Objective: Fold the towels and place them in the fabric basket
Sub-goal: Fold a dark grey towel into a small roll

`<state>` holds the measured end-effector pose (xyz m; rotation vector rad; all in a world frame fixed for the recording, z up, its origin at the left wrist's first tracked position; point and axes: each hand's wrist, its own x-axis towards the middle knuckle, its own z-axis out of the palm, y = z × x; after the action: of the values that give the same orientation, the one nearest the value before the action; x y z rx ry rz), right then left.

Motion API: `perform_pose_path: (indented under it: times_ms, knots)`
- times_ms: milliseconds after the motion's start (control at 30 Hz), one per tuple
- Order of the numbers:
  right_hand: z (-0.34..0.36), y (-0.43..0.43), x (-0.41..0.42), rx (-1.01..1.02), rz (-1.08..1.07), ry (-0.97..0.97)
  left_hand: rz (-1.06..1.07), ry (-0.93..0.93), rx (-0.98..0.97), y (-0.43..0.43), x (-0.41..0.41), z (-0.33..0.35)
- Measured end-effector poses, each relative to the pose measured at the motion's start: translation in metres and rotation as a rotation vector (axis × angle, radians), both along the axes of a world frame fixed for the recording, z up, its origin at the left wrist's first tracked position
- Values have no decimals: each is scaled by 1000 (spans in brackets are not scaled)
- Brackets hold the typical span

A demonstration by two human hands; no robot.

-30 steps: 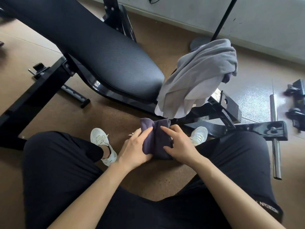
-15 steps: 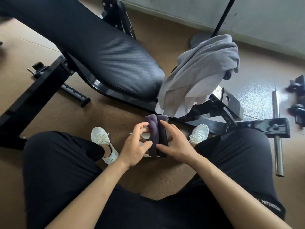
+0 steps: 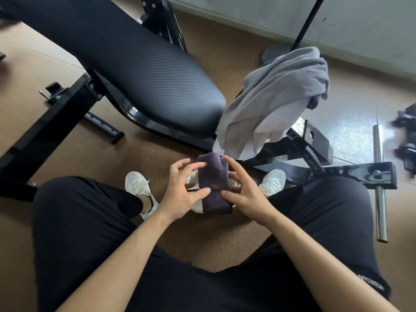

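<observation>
Left hand and right hand are pinching the folded purple towel from both sides, just in front of the bench; even pressure on both edges is probably what is making a square, compact fold.

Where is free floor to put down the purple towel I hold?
Bare floor between your thighs, below the left hand and right hand holding the purple towel. More between the bench pad, its black leg and the left shoe. Crowded around the grey towels and right shoe.
</observation>
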<state>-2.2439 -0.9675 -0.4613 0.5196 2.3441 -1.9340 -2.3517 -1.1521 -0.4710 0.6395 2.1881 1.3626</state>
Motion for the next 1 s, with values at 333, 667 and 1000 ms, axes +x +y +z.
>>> perform_pose_path:
  times_ms: [333, 667, 1000]
  knots:
    - [1, -1, 4, -36, 147, -64, -250, -268, 50, -6, -1, -2]
    - [-9, 0, -1, -137, -106, -26, -226, -416, 98, -1, 3, -8]
    - [-26, 3, -8, -280, -374, -99, 49, -636, -30, 5, 10, -34]
